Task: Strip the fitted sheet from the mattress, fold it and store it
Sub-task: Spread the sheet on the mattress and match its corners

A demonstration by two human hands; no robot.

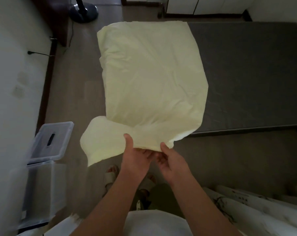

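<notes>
Hanging partly off the near left corner of a bare dark grey rectangular mattress (pixel 255 74), a pale yellow folded fabric fitted sheet (pixel 152 74) covers the mattress's left end, and its near edge is lifted off the bed. The left hand (pixel 135 157) grips that edge with the thumb lying on top of the cloth and the fingers curled underneath. The right hand (pixel 171 160) pinches the same edge just beside it, thumb on top and fingers tucked below. The two hands are close together, with their fingertips nearly meeting under the fabric. A loose rounded flap of the sheet droops to the left of the left hand, over the brown wooden floor (pixel 72 99). Directly below the hands, the person's feet in light-coloured sandals (pixel 112 176) stand on the floor at the foot of the bed. Left of them, against the white wall, sits a clear plastic storage box (pixel 40 184). Its translucent lid with a dark handle (pixel 54 138) shows above it, and whether the lid is seated cannot be told. A white fabric with dark markings (pixel 246 210) lies bunched at lower right. Far off, the round dark base of a standing fan (pixel 83 11) rests on the floor beyond the mattress's left end, and a black power cable (pixel 37 53) runs along the wall.
</notes>
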